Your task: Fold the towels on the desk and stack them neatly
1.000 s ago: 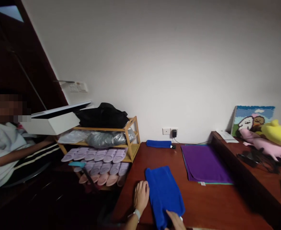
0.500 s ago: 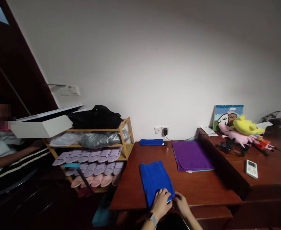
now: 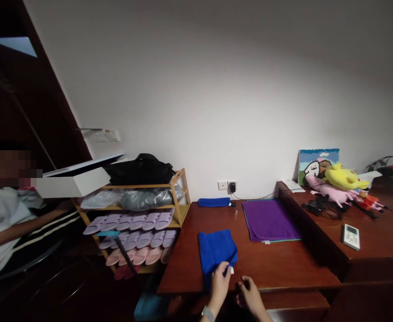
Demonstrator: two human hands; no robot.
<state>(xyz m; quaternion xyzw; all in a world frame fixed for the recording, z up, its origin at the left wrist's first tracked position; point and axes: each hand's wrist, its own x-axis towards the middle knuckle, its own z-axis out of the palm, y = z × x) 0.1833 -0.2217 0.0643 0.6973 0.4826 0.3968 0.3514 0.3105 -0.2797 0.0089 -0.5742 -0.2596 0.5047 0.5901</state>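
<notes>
A blue cloth (image 3: 216, 250) lies on the wooden table, its near right part bunched up and a white tag showing at its lower right edge. My left hand (image 3: 220, 284), with a watch at the wrist, pinches the cloth beside that tag. To the right, apart from the cloth, my right hand (image 3: 250, 295) hovers at the table's front edge. Its fingers are loosely curled, with a gap to the thumb and nothing visible between them. Further back are a folded blue strip of cloth (image 3: 213, 202) and a flat purple cloth (image 3: 272, 220) over a teal one.
A raised desk (image 3: 377, 237) on the right bears plush toys (image 3: 345, 176), a picture panel (image 3: 317, 163) and a white remote control (image 3: 351, 237). At left stands a shoe rack (image 3: 183, 214) with slippers and a black bag (image 3: 141, 170); a person (image 3: 2, 232) sits beside it.
My right hand has let go of the cloth's near right corner and moved slightly down. That corner is now drawn in and bunched under my left hand. The view has shifted slightly left.
</notes>
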